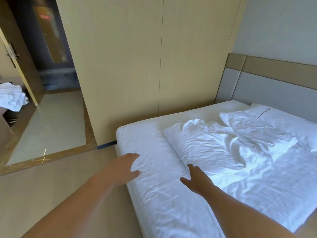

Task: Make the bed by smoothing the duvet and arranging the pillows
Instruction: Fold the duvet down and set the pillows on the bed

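Note:
A white crumpled duvet [223, 152] lies bunched and folded back over the right half of the bed [147, 152], leaving the sheet bare on the left. A white pillow [267, 115] lies by the headboard, partly under the duvet. My left hand [125, 167] reaches over the bed's left edge with fingers spread, near or touching the sheet. The right hand [197, 179] is stretched out, open, with fingertips at the folded duvet edge.
A tall beige wardrobe [154, 66] stands close against the bed's far side. The grey and tan headboard [274, 83] is at the right. Tiled floor [51, 194] lies to the left, with a doorway and a heap of white linen [12, 97] at the far left.

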{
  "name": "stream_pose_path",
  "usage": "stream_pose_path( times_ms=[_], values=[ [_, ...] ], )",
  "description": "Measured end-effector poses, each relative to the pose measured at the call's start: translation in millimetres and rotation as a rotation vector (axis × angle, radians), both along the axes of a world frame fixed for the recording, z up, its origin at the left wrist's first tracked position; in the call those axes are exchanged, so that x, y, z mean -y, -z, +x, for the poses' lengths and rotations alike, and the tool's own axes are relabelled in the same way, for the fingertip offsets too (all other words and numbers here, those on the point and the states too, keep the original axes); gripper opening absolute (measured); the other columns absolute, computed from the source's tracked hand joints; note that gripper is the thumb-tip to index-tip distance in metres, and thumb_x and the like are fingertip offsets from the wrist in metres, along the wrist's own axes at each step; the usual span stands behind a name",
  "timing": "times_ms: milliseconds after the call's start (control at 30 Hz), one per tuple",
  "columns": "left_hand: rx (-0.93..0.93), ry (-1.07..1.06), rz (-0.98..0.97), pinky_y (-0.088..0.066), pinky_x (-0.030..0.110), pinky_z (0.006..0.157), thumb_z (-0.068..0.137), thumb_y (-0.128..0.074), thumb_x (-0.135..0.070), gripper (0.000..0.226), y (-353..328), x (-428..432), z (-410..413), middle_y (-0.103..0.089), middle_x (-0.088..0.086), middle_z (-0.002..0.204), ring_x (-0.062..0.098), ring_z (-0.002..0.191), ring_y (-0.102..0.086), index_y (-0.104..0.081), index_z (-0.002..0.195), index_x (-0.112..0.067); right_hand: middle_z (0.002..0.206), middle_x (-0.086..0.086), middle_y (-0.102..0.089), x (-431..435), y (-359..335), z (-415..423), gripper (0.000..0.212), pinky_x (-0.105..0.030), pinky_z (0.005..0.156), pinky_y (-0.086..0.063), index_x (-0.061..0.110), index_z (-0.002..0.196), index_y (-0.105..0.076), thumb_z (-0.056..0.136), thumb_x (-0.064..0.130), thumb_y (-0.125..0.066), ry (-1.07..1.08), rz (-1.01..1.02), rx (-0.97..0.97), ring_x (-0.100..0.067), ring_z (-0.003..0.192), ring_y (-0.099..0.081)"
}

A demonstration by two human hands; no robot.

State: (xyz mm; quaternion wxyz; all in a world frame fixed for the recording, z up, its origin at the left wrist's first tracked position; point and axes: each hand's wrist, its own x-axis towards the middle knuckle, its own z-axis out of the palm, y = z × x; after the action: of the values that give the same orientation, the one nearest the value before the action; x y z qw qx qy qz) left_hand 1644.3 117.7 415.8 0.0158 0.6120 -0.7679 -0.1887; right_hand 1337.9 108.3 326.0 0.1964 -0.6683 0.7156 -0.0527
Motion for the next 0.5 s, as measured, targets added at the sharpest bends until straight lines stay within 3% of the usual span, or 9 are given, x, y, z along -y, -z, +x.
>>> stream_pose_path(
  times_ms=[267,500],
  values=[
    [0.061,0.011,0.081,-0.025,0.030,0.118,0.096,-0.054,-0.050,0.075,24.7,172.5,47.6,-0.022,-0.005,0.164,0.014,0.149,-0.025,-0.021,0.158,-0.024,0.141,-0.008,-0.045,148.0,22.9,41.7,0.078,-0.042,0.104,-0.045,0.019,0.151,-0.027,0.090,0.059,-0.055,0.085,0.052,0.087,-0.027,0.130,-0.049],
    [0.111,0.311,0.116,-0.032,0.033,0.116,0.096,-0.052,-0.053,0.074,50.6,351.2,7.8,-0.025,-0.006,0.163,0.015,0.147,-0.030,-0.021,0.157,-0.026,0.142,-0.009,-0.046,207.8,34.1,7.0,0.077,-0.040,0.104,-0.043,0.021,0.152,-0.027,0.091,0.056,-0.058,0.402,0.125,0.120,-0.027,0.131,-0.050]
  ],
)
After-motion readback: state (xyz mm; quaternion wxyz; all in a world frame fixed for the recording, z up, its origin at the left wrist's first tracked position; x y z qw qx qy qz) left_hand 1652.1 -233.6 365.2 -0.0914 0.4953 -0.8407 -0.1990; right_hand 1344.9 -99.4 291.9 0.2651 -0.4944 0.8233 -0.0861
